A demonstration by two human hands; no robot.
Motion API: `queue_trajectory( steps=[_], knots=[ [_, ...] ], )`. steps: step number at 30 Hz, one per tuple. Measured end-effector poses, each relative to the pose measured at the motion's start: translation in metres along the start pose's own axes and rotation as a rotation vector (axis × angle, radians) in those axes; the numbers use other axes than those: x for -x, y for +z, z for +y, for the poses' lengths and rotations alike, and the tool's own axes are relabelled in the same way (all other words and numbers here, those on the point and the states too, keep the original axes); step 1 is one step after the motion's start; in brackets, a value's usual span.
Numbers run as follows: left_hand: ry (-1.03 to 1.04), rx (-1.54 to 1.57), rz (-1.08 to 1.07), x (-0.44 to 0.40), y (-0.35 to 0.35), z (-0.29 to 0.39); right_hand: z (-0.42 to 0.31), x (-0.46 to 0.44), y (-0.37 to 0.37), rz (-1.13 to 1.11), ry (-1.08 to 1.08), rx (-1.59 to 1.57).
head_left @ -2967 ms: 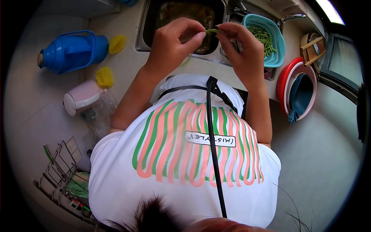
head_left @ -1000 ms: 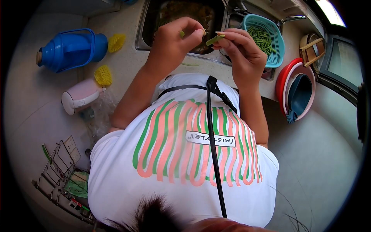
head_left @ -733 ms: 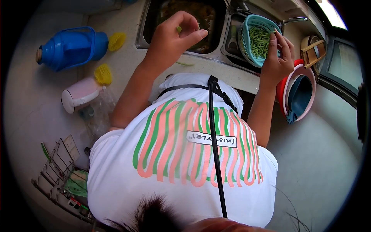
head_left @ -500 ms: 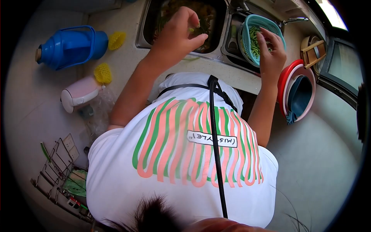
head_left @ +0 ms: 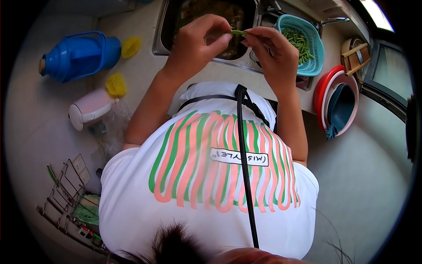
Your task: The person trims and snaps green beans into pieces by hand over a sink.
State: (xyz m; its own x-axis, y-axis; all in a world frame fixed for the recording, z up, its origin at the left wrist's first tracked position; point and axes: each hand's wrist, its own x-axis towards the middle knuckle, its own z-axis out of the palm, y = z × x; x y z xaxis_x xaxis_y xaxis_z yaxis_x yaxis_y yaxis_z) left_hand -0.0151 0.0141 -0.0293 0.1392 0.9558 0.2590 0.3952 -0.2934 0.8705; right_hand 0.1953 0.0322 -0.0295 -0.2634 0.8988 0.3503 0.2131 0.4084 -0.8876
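Observation:
A short green bean (head_left: 238, 32) is stretched between my hands above the near edge of the left sink basin (head_left: 159, 42). My left hand (head_left: 200, 42) pinches one end of it between thumb and fingertips. At the other end, the thumb and fingers of my right hand (head_left: 276, 50) are closed on it too. Just beyond my right hand stands a turquoise plastic basket (head_left: 317, 48) over the right basin, with many cut green bean pieces (head_left: 300, 43) inside. What lies in the left basin is dark and partly hidden behind my left hand.
To the left on the counter lie a blue thermos (head_left: 79, 55), yellow scrubbers (head_left: 130, 47) and a pink-white kettle (head_left: 92, 108). Nested basins (head_left: 320, 94) hang or stand at right, near a wooden rack (head_left: 355, 59). A faucet (head_left: 335, 20) is behind the basket.
My right hand has moved left from over the basket to meet my left hand. It now grips the bean's other end. More of the basket's contents shows.

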Motion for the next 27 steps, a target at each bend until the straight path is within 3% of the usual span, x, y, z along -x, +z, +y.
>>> queue_trajectory(
  steps=[4,11,16,20,24,27],
  knots=[
    [0.138,-0.055,-0.017,-0.001,-0.002,0.000,-0.012,-0.005,-0.004,-0.090,-0.066,0.168],
    [0.202,-0.199,0.022,-0.001,-0.002,0.005,-0.012,-0.007,-0.001,-0.114,-0.295,0.425],
    [0.097,-0.019,0.128,0.001,0.006,0.006,-0.010,0.002,0.016,0.067,-0.236,0.293],
    [-0.226,0.422,0.221,-0.003,0.006,0.008,-0.004,0.012,0.033,0.186,-0.211,0.117],
    [-0.167,0.481,0.217,-0.008,-0.003,-0.001,-0.007,0.023,0.039,0.118,0.262,-0.492],
    [-0.256,0.542,0.122,-0.002,-0.007,0.012,-0.003,0.020,0.034,0.091,0.181,-0.519]
  ],
)
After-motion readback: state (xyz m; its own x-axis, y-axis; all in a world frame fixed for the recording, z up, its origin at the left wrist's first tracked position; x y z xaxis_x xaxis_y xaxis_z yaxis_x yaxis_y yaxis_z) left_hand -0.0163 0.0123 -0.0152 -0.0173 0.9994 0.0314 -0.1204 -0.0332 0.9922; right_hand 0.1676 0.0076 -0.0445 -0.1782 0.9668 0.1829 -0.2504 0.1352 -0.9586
